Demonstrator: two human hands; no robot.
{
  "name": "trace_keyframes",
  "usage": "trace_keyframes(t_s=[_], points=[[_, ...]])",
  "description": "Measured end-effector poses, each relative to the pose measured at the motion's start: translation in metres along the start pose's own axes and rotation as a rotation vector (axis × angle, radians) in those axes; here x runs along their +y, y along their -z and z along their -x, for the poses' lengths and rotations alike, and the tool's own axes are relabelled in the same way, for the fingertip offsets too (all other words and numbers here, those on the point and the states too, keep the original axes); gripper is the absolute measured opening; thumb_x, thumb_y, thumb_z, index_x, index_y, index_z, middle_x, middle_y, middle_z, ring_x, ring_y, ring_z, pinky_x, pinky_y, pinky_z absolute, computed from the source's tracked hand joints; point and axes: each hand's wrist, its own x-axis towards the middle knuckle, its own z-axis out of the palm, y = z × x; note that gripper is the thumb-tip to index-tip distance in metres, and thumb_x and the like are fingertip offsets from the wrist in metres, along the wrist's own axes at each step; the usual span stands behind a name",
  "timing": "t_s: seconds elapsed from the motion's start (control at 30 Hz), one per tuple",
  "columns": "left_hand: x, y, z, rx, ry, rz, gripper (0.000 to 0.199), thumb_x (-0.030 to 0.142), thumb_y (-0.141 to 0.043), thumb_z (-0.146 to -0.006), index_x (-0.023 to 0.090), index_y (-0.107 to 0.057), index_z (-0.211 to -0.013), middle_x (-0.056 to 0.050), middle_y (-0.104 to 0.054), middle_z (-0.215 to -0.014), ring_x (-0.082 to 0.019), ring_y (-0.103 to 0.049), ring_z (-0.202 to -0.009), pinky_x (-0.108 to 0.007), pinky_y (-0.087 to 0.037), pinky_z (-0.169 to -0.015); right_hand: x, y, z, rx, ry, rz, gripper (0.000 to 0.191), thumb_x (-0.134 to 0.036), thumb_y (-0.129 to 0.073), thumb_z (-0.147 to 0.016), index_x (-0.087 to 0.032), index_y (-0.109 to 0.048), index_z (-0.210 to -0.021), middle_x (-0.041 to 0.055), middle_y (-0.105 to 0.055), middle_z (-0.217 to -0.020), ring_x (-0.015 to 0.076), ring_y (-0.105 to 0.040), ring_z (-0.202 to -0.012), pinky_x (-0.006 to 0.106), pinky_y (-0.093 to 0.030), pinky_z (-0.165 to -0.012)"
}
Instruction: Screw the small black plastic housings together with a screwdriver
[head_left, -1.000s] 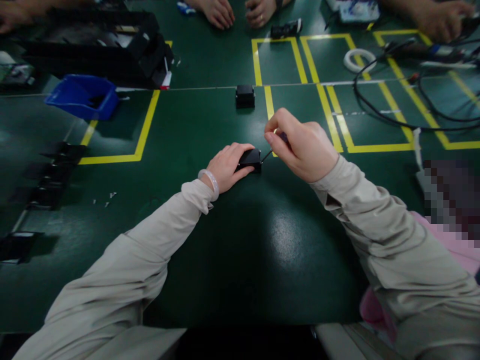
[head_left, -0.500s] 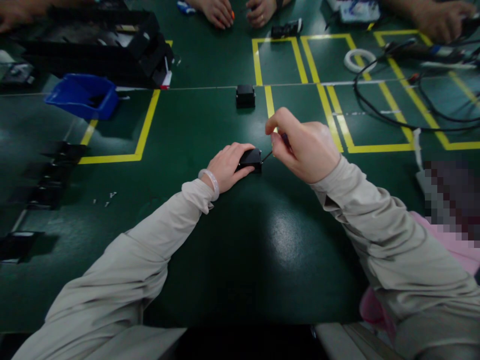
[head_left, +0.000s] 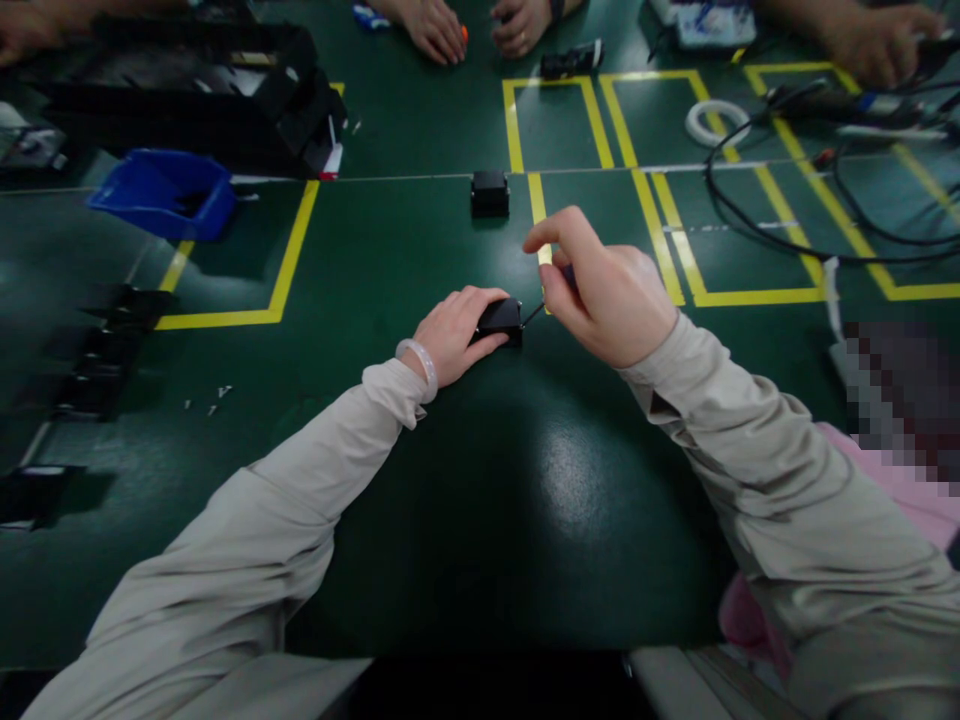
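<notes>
A small black box-shaped part (head_left: 501, 318) lies on the green tabletop (head_left: 480, 500), with my left hand (head_left: 454, 336) closed around its left end, thumb on the near side and fingers on the far side. My right hand (head_left: 611, 295) grips a screwdriver (head_left: 533, 313), its thin dark shaft slanting down to the right end of the part. Most of the handle is hidden in my palm, and my index finger is raised off it. A similar black block (head_left: 490, 194) stands farther back. Several small screws (head_left: 213, 409) lie left of my left forearm.
At the left are a blue bin (head_left: 165, 192), a large black tray (head_left: 172, 110) and a row of black parts (head_left: 94, 370). Black cable (head_left: 720, 200) and a white tape roll (head_left: 717, 123) lie at the right. Other people's hands (head_left: 435, 30) rest across the table.
My right index finger has lifted and stretched slightly outward from the screwdriver. My left hand and the black part have stayed in place.
</notes>
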Motion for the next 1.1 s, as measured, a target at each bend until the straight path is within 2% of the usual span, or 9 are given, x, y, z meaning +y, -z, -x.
trace_keyframes(t_s=[0.2,0.43,0.7,0.93,1.1], points=[[0.001,0.000,0.000,-0.001,0.002,-0.007,0.045,0.036,-0.056,-0.094,0.014,-0.049,-0.133,-0.013,-0.058,-0.123,-0.029,-0.057,-0.110,-0.044,-0.046,-0.099,0.001,-0.001,0.000,-0.018,0.007,0.017,0.040,-0.042,-0.030,-0.099,-0.017,-0.056,-0.116,0.0050,-0.065,-0.081,0.0184,-0.064,-0.072,0.031,-0.044,-0.071],[0.001,0.001,0.000,-0.005,0.004,0.011,0.044,0.035,-0.055,-0.094,0.016,-0.048,-0.133,-0.013,-0.058,-0.126,-0.028,-0.056,-0.113,-0.043,-0.045,-0.101,0.002,-0.003,0.000,0.019,0.025,-0.035,0.041,-0.033,-0.029,-0.098,-0.016,-0.052,-0.127,0.0056,-0.067,-0.086,0.0193,-0.065,-0.073,0.032,-0.045,-0.072],[-0.001,-0.001,0.000,-0.001,0.005,-0.004,0.045,0.037,-0.056,-0.094,0.016,-0.047,-0.133,-0.013,-0.058,-0.124,-0.028,-0.056,-0.111,-0.044,-0.045,-0.099,0.009,-0.009,-0.002,0.064,0.062,-0.032,0.043,-0.051,-0.028,-0.099,-0.019,-0.057,-0.104,0.0037,-0.063,-0.079,0.0150,-0.060,-0.067,0.028,-0.042,-0.067],[-0.001,0.000,0.001,-0.001,0.004,0.011,0.045,0.035,-0.056,-0.094,0.016,-0.048,-0.134,-0.013,-0.058,-0.126,-0.028,-0.056,-0.115,-0.043,-0.045,-0.101,0.005,-0.007,0.000,0.077,0.029,-0.095,0.034,-0.033,-0.032,-0.096,-0.018,-0.051,-0.120,0.0032,-0.064,-0.079,0.0142,-0.056,-0.063,0.029,-0.044,-0.069],[-0.001,0.000,0.000,-0.004,0.004,0.008,0.046,0.035,-0.056,-0.094,0.016,-0.047,-0.134,-0.013,-0.058,-0.125,-0.029,-0.056,-0.113,-0.044,-0.045,-0.101,0.009,-0.011,-0.002,0.061,0.056,-0.123,0.032,-0.041,-0.033,-0.097,-0.020,-0.053,-0.109,0.0039,-0.063,-0.083,0.0148,-0.058,-0.068,0.030,-0.043,-0.070]])
